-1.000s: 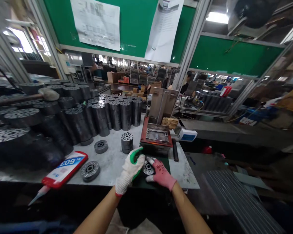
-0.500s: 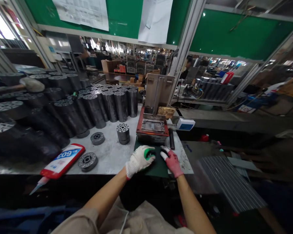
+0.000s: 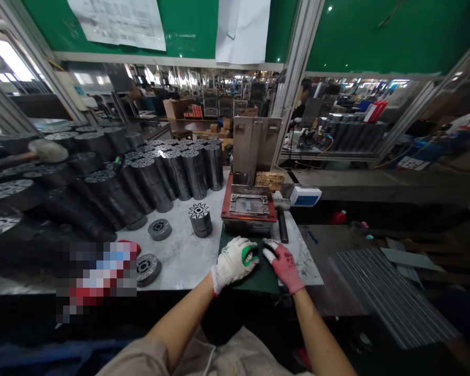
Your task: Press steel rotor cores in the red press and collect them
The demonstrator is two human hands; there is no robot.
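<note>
My left hand (image 3: 237,261), in a white knit glove with green on the palm side, is over the green mat (image 3: 253,283). Its fingers curl in around something small with a metallic glint, mostly hidden. Close to its right, my right hand (image 3: 284,261) wears a pink glove with white fingertips. Its fingers are bent, thumb and forefinger apart, and nothing shows between them. Just beyond both hands sits a metal fixture (image 3: 248,203) on a red base. A short slotted metal core (image 3: 200,222) stands upright to the left of the fixture.
Two flat slotted discs (image 3: 160,229) lie left on the bench, near a blurred red-and-white bottle (image 3: 104,271). Many tall dark cores (image 3: 190,175) stand behind, with a mallet (image 3: 49,150) on top. A dark rod (image 3: 282,225) and a small display box (image 3: 306,197) are right of the fixture.
The view has shifted slightly, so the bench items sit a little differently in the picture. Both hands stay over the mat, and a metallic glint now shows inside my left hand.
</note>
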